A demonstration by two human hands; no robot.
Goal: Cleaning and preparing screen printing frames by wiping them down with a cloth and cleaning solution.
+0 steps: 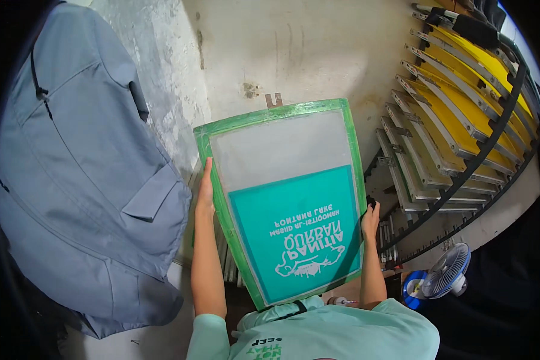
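Both forearms rise from the lower edge, one on each side of a large screen-printing frame (285, 198) held up in front of the person's chest. The left hand (206, 193) lies flat along the frame's left rail, fingers stretched upward and pressed to the outer edge – open against it rather than wrapped around. The right hand (370, 217) grips the right rail lower down, fingers curled over the edge and shut on it.

The frame is rectangular, tilted slightly so that its top leans to the right, with green tape along all four rails. Its upper part is bare grey mesh; the lower part carries a teal coating with pale mirrored lettering and a small animal outline showing through. A small metal bracket (273, 99) on the wall sits just above the top rail.

To the right, a curved dark metal rack (480, 156) holds a fan of further frames on edge – yellow mesh in aluminium rails, stacked side by side in its slots. At the left hangs a big grey-blue bag (84, 180) against the rough pale wall (318, 48). Below the rack, on the floor, stands a small blue-and-white fan (447, 271).
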